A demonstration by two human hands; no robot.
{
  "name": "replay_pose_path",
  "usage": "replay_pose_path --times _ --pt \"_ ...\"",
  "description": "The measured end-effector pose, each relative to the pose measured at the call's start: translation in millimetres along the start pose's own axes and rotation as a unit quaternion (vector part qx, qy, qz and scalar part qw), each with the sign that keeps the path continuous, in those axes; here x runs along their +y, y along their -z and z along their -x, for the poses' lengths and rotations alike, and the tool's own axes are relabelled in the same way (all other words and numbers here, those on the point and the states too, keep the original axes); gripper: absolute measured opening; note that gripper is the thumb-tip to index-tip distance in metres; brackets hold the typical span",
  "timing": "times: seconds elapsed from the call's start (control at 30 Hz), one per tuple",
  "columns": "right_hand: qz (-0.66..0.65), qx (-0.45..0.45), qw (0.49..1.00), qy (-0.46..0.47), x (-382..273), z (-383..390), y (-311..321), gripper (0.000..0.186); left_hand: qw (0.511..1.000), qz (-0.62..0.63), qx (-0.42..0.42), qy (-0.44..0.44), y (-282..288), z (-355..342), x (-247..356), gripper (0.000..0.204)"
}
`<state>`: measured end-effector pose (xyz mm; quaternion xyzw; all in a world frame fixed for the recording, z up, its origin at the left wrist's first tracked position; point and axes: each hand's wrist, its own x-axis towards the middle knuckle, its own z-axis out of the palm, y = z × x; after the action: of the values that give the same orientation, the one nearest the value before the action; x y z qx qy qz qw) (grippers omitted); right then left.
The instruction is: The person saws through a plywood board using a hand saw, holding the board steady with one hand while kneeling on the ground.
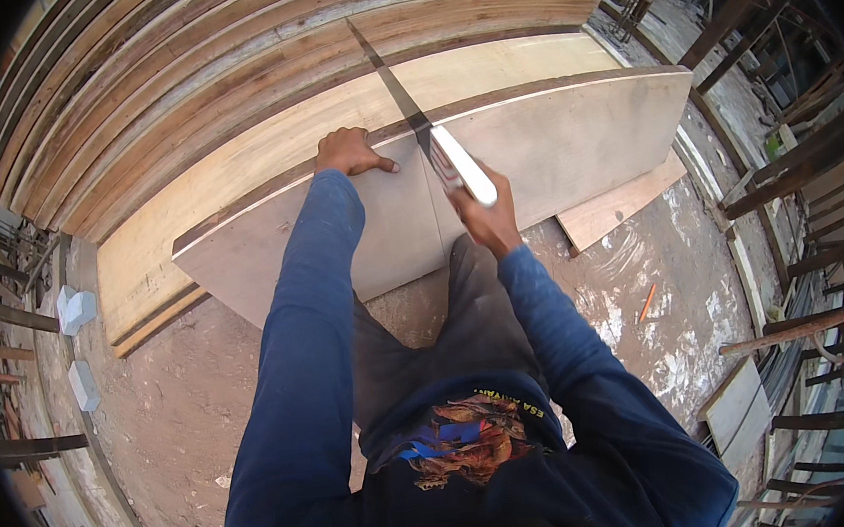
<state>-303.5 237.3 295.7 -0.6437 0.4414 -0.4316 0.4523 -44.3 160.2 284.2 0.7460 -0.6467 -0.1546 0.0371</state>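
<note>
- I see a stack of long wooden boards leaning across the upper left and top of the frame, serving as a backing for the work.
- A grey plywood sheet stands tilted across the middle of the frame, its upper edge against the pale plank behind it and its lower edge toward my legs; I judge the slope keeps it steady under the blade.
- The dusty concrete floor fills the lower right; a small orange pencil lies there, well apart from the sheet.
- My left hand lies spread and flat on the sheet's upper edge, gripping nothing, apparently pressing the sheet still just left of the cut.
- My right hand is closed round the pale handle of a handsaw, at centre frame; its dark blade runs up and left across the sheet's top edge, beside the left hand's thumb.
</note>
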Motion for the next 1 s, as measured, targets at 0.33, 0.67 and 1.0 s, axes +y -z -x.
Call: replay_pose_path --times 0.33,0.67,1.0 --pt "0.034 -0.017 0.999 -0.011 -1 227 61 0.051 1.000 0.001 0.003 0.024 4 0 -26 0.086" --pt "0.032 -0.024 0.998 0.057 21 127 12 0.054 0.999 0.023 0.004 0.031 9 -1 -47 0.090" --pt "-0.002 0.032 0.997 0.072 -6 7 -22 0.051 1.000 -0.012 0.023 0.002 6 7 -14 0.091"
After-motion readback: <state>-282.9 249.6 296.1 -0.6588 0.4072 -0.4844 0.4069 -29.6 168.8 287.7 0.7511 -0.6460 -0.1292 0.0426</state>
